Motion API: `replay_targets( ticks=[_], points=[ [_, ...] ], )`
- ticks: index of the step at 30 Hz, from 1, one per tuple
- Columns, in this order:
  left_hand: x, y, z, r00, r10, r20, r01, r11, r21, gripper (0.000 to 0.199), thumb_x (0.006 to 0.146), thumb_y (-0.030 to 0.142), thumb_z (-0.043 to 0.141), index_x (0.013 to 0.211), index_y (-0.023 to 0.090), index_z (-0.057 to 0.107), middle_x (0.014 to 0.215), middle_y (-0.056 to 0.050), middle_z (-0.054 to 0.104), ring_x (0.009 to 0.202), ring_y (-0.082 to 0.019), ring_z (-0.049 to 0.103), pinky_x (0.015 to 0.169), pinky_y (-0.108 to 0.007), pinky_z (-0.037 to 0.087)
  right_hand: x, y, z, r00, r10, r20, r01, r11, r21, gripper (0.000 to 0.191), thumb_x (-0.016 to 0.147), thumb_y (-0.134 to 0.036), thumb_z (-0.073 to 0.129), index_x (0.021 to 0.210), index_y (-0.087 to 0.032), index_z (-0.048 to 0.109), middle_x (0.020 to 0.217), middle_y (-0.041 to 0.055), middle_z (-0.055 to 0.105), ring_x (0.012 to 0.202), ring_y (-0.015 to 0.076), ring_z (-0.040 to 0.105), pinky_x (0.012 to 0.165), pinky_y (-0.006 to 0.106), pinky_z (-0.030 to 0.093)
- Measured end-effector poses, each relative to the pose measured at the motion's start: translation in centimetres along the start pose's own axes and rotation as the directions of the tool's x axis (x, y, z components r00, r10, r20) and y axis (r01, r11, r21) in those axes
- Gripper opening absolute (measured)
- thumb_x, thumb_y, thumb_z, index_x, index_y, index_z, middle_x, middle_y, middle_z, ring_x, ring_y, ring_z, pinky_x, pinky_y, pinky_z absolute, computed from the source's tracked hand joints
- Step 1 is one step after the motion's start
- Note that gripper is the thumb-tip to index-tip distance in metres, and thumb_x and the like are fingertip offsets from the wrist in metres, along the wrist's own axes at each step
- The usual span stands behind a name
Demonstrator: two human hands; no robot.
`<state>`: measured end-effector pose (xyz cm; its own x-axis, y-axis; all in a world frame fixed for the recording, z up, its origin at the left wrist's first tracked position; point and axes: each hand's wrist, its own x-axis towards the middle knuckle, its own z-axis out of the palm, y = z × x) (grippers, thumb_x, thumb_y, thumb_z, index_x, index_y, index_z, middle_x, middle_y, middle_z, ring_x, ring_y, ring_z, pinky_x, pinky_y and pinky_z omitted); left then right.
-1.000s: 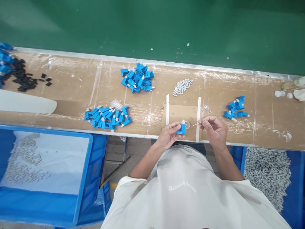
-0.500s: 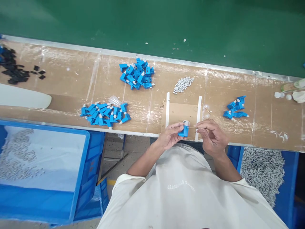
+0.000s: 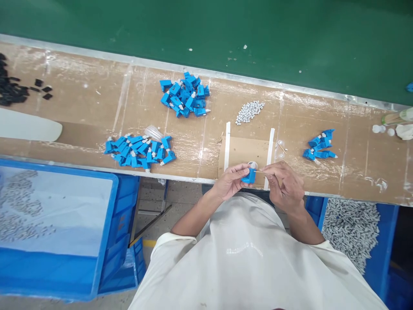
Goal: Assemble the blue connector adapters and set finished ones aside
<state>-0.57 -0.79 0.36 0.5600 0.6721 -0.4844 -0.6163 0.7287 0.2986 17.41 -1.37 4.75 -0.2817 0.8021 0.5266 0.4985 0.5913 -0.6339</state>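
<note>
Between the thumb and fingers of my left hand (image 3: pixel 229 181) is a small blue plastic part (image 3: pixel 249 176) with a whitish tip at its top. My right hand (image 3: pixel 286 184) pinches a thin wooden stick (image 3: pixel 259 172), like a toothpick, whose end meets the right side of the blue part. Both hands are over the front edge of a cardboard sheet (image 3: pixel 247 148) flanked by two white tape strips. Beyond it lies a small heap of grey-white pieces (image 3: pixel 250 112). A few loose sticks (image 3: pixel 282 147) rest right of the tape.
Piles of similar blue parts lie at the back (image 3: pixel 185 95), front left (image 3: pixel 140 150) and right (image 3: pixel 320 145). Black pieces (image 3: pixel 13 88) are at far left. Blue bins hold grey pieces at left (image 3: pixel 106 232) and right (image 3: pixel 385 241). A stick container (image 3: pixel 395 117) lies far right.
My right hand has shifted slightly left, bringing the stick closer into the blue part, with less of the stick showing. My left hand keeps its hold. The view has tilted slightly.
</note>
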Motion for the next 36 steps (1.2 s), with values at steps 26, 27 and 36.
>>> replay_targets(
  ticks=[26, 27, 36],
  points=[
    [0.1, 0.1, -1.2, 0.997, 0.022, -0.068, -0.021, 1.0, 0.02, 0.031, 0.069, 0.024, 0.09, 0.093, 0.01, 0.076, 0.075, -0.002, 0.07, 0.06, -0.007, 0.061, 0.055, -0.017, 0.049, -0.3, 0.4, -0.4, 0.99, 0.104, -0.096, -0.106, 0.994, -0.013, 0.014, 0.097, -0.016, 0.061, 0.102, -0.026, 0.07, 0.086, 0.0038, 0.075, 0.078, 0.021, 0.07, 0.069, 0.036, 0.056],
    [0.0, 0.2, -1.3, 0.997, 0.024, -0.073, -0.023, 1.0, 0.02, 0.029, 0.071, 0.023, 0.089, 0.093, 0.01, 0.076, 0.075, -0.002, 0.069, 0.059, -0.007, 0.061, 0.054, -0.017, 0.049, -0.4, 0.8, -0.3, 0.989, 0.122, -0.081, -0.124, 0.992, -0.029, 0.013, 0.097, -0.018, 0.062, 0.101, -0.026, 0.071, 0.086, 0.0039, 0.074, 0.079, 0.0208, 0.07, 0.07, 0.036, 0.056],
    [-0.6, 1.5, -2.1, 0.97, 0.075, -0.23, -0.095, 0.993, -0.076, 0.016, 0.075, 0.01, 0.079, 0.09, 0.012, 0.072, 0.085, -0.004, 0.074, 0.063, -0.009, 0.066, 0.056, -0.018, 0.054, -2.0, 4.2, 1.5, 0.962, 0.242, 0.127, -0.226, 0.965, -0.129, 0.02, 0.101, -0.026, 0.057, 0.108, -0.023, 0.075, 0.096, 0.0081, 0.069, 0.089, 0.0214, 0.068, 0.078, 0.037, 0.057]
  ],
)
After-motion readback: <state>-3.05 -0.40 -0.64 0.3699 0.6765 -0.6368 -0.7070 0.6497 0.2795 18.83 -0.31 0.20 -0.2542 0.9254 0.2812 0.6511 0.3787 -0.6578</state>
